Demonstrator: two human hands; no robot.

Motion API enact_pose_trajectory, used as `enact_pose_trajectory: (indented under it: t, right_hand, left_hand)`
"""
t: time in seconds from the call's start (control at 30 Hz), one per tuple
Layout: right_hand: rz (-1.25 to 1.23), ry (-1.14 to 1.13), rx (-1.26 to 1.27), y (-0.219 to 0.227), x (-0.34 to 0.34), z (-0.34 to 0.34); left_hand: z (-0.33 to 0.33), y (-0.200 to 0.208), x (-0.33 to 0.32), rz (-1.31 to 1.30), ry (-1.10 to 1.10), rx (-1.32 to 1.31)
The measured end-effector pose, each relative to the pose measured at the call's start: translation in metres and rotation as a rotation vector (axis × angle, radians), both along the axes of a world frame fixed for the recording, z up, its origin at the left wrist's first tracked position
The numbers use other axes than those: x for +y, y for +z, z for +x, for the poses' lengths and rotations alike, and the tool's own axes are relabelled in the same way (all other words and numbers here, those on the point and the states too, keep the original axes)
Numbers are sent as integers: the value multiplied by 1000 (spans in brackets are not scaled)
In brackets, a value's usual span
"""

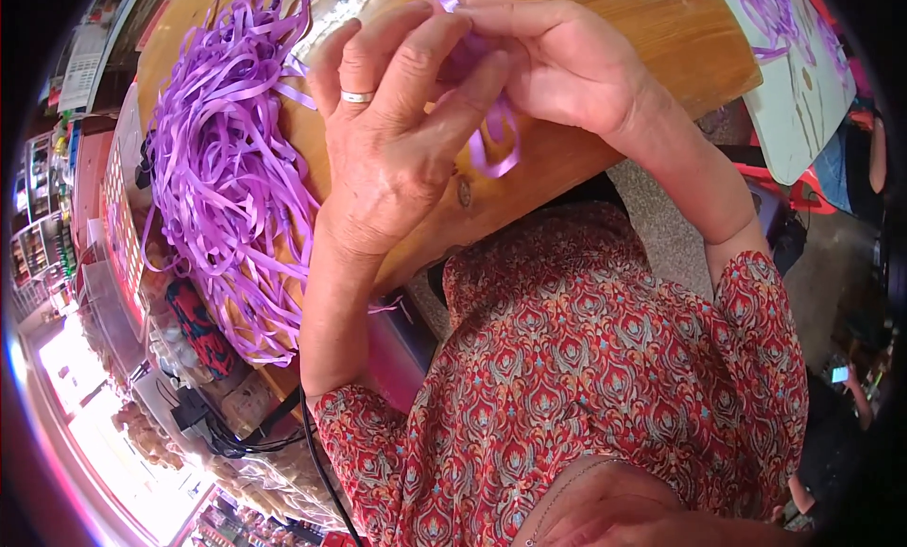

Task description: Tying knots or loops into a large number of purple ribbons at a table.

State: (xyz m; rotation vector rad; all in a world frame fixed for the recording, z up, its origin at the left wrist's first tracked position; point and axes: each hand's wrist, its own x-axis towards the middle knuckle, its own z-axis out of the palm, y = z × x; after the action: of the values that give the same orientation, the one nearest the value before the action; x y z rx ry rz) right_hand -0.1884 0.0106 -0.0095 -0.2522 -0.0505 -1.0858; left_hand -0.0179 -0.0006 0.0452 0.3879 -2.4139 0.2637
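Both hands meet over the wooden table (pixel 675 32), fingers curled toward each other around a purple ribbon (pixel 492 171). My left hand (pixel 402 136), with a ring on one finger, is bent over the ribbon, and its thumb and fingertips close in on it. From the other side my right hand (pixel 572 70) pinches the same ribbon, palm turned partly up. A loop of it hangs below the fingers, and a short bit shows above them. The fingers hide the middle of the ribbon. Left of my left hand lies a large tangled pile of purple ribbons (pixel 227 155).
A white table (pixel 803 103) with more purple ribbons (pixel 765 13) stands at the far right, beside a red stool (pixel 812 193). Left of the wooden table are a perforated basket (pixel 123 235), black cables (pixel 222 438) and packed goods. Another person (pixel 836 434) is at the lower right.
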Motion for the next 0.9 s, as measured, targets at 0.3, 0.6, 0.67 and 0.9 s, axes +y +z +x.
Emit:
enact_pose_trajectory:
  t: [0.3, 0.6, 0.67, 0.9]
  right_hand:
    - [-81, -190, 526, 28, 17, -11]
    - [-977, -1261, 2161, 79, 46, -30]
    - [-686, -1104, 2003, 95, 54, -22]
    - [-889, -939, 1474, 101, 63, -18]
  left_hand:
    - [9, -12, -3, 568, -132, 419]
    - [18, 1, 25, 1650, -256, 767]
    - [16, 5, 28, 1667, -239, 755]
    - [10, 10, 35, 1623, -133, 737]
